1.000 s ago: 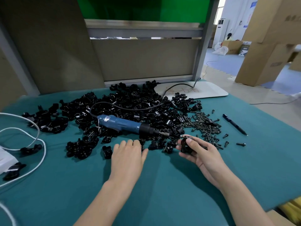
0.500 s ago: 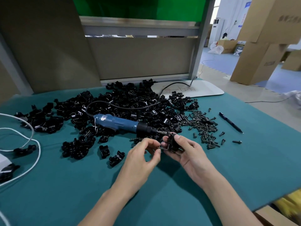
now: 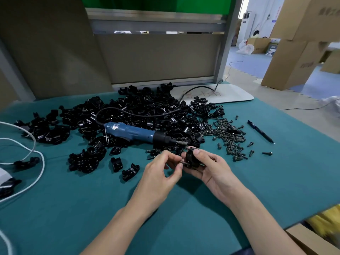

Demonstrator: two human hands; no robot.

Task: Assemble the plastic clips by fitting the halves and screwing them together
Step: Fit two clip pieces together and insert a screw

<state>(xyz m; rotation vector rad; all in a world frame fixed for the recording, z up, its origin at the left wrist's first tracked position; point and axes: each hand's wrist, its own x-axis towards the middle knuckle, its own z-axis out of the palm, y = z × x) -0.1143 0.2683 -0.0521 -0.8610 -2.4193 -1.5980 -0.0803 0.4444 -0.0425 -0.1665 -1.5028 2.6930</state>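
The right hand [image 3: 209, 169] grips a black plastic clip [image 3: 191, 158], glossy and rounded, with the thumb curled over its top and the fingers wrapped underneath. The clip is held just above the teal, felt-like tablecloth [image 3: 92, 208], near the screwdriver's tip. The left hand [image 3: 160, 173] pinches a small dark metal screw [image 3: 183, 162] between thumb and forefinger, its end at the clip's side; the other fingers are loosely curled. Behind the hands lies an electric screwdriver [image 3: 132, 132] with a matte blue barrel, black collar and steel bit. It rests on a heap of clip halves [image 3: 147, 111], shiny, curved, saddle-shaped black pieces. Its label is too small to read. Two loose halves [image 3: 116, 163] lie near the left hand. To the right is a scatter of loose screws [image 3: 230, 138], and past it a slim black pen [image 3: 260, 131]. A white board [image 3: 235, 94] bears red handwriting, illegible. A white cord [image 3: 36, 155] loops at the left. The cardboard boxes [image 3: 294, 52] carry blurred print
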